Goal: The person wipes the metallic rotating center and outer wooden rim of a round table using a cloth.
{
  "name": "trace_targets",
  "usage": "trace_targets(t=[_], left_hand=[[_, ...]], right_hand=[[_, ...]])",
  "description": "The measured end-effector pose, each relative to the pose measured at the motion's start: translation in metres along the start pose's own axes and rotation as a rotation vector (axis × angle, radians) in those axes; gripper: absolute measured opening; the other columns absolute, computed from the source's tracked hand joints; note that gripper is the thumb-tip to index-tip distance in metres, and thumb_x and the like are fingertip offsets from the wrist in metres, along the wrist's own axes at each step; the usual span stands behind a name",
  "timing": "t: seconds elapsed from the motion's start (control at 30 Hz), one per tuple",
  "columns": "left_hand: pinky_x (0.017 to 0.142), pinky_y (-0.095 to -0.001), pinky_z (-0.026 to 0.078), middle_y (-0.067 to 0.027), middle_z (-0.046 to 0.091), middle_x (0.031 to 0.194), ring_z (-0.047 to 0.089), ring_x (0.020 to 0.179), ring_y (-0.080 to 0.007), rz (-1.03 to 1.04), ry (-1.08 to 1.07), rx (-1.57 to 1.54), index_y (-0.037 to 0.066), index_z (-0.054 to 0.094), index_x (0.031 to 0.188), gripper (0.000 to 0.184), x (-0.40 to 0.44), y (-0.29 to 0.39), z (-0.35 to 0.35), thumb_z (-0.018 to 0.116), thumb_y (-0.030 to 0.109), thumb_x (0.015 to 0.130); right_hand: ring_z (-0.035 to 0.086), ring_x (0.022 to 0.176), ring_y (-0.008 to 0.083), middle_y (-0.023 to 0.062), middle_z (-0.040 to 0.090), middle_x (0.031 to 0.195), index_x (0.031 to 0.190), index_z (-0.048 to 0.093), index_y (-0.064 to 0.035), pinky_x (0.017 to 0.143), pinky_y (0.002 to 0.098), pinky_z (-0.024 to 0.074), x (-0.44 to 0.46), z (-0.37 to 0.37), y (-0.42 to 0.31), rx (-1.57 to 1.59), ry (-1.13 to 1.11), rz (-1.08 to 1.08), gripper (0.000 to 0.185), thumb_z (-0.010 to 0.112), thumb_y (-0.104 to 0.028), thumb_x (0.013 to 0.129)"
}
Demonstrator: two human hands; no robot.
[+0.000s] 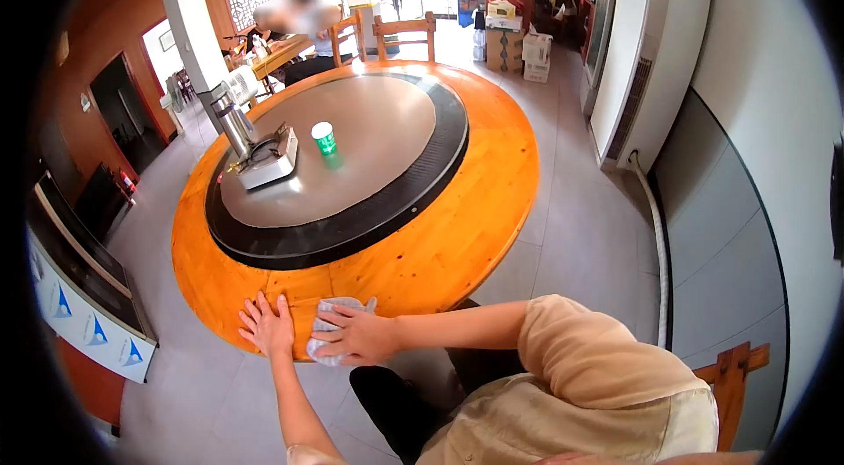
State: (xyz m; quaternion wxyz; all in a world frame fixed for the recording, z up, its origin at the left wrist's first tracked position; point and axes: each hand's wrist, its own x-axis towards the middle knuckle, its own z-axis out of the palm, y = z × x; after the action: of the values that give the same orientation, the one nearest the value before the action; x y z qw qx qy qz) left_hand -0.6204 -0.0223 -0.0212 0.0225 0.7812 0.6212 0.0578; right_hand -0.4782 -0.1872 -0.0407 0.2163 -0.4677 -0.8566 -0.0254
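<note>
The right hand [356, 333] lies spread over a pale cloth [327, 304] near the edge of the round wooden surface [396, 276], its grip unclenched, pressing rather than pinching. The left hand [265, 329] has its grip released, palm down on bare wood. For even contact, the cloth is probably best kept flat under the whole right palm, pressure light, with no corner bunching or slipping over the edge. Beyond both grips, on the turntable [378, 122], a green cup [323, 138] carries white marks too small to read. Left of the grips, a low panel [97, 329] shows blue triangle logos, their lettering illegible.
</note>
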Motion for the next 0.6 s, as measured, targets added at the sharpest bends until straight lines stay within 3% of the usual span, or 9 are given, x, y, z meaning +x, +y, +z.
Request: trace_targets(t=[0.03, 0.13, 0.2, 0.33, 0.47, 0.53, 0.6], left_hand=[[0.115, -0.0571, 0.007, -0.0112, 0.020, 0.159, 0.013, 0.147, -0.0346, -0.004, 0.000, 0.008, 0.020, 0.031, 0.151, 0.067, 0.000, 0.001, -0.001, 0.028, 0.060, 0.097], [0.116, -0.0567, 0.007, -0.0111, 0.019, 0.159, 0.013, 0.147, -0.0346, 0.008, 0.008, 0.029, 0.020, 0.030, 0.151, 0.067, 0.000, 0.000, 0.002, 0.028, 0.060, 0.097], [0.116, -0.0567, 0.007, -0.0111, 0.019, 0.159, 0.013, 0.147, -0.0346, 0.010, 0.010, 0.034, 0.020, 0.030, 0.151, 0.067, 0.001, -0.001, 0.003, 0.029, 0.059, 0.097], [0.116, -0.0567, 0.008, -0.0111, 0.019, 0.159, 0.013, 0.147, -0.0344, 0.016, 0.021, 0.036, 0.020, 0.030, 0.151, 0.068, 0.004, -0.004, 0.009, 0.029, 0.060, 0.096], [0.116, -0.0565, 0.008, -0.0111, 0.019, 0.159, 0.013, 0.147, -0.0344, 0.011, 0.006, 0.051, 0.021, 0.029, 0.151, 0.068, 0.003, -0.003, 0.007, 0.028, 0.060, 0.096], [0.116, -0.0564, 0.008, -0.0110, 0.019, 0.159, 0.014, 0.147, -0.0345, 0.000, -0.002, 0.050, 0.021, 0.029, 0.152, 0.068, 0.002, -0.001, 0.006, 0.028, 0.060, 0.096], [0.116, -0.0563, 0.008, -0.0116, 0.019, 0.159, 0.014, 0.146, -0.0350, 0.006, 0.007, 0.041, 0.020, 0.029, 0.152, 0.068, 0.002, -0.002, 0.007, 0.029, 0.060, 0.096]], right_hand=[[0.030, 0.138, 0.0409, 0.0094, 0.040, 0.148, 0.143, 0.043, -0.0252, 0.113, 0.0560, 0.0199, -0.012, -0.015, -0.001, 0.019, -0.071, -0.011, 0.055, 0.057, -0.033, 0.090], [0.036, 0.133, 0.0367, 0.0079, 0.050, 0.135, 0.131, 0.055, -0.0239, 0.110, 0.0549, 0.0252, -0.051, -0.031, 0.017, -0.041, 0.118, 0.018, 0.044, 0.059, -0.034, 0.088], [0.039, 0.132, 0.0347, 0.0061, 0.052, 0.135, 0.131, 0.056, -0.0243, 0.110, 0.0545, 0.0253, -0.077, -0.056, 0.046, -0.148, 0.176, 0.115, 0.046, 0.059, -0.036, 0.087], [0.044, 0.126, 0.0343, 0.0081, 0.053, 0.134, 0.129, 0.058, -0.0228, 0.108, 0.0517, 0.0294, -0.152, -0.091, 0.153, -0.326, 0.224, 0.418, 0.048, 0.061, -0.043, 0.085], [0.041, 0.128, 0.0372, 0.0116, 0.051, 0.136, 0.139, 0.046, -0.0233, 0.109, 0.0465, 0.0310, -0.229, -0.147, 0.220, -0.345, 0.176, 0.993, 0.065, 0.063, -0.049, 0.082], [0.035, 0.134, 0.0404, 0.0157, 0.047, 0.141, 0.145, 0.039, -0.0206, 0.112, 0.0479, 0.0261, -0.250, -0.178, 0.217, -0.318, 0.163, 1.287, 0.068, 0.056, -0.049, 0.085], [0.033, 0.135, 0.0405, 0.0115, 0.044, 0.146, 0.145, 0.038, -0.0225, 0.114, 0.0477, 0.0214, -0.293, -0.161, 0.256, -0.534, 0.210, 1.304, 0.065, 0.049, -0.052, 0.088]])
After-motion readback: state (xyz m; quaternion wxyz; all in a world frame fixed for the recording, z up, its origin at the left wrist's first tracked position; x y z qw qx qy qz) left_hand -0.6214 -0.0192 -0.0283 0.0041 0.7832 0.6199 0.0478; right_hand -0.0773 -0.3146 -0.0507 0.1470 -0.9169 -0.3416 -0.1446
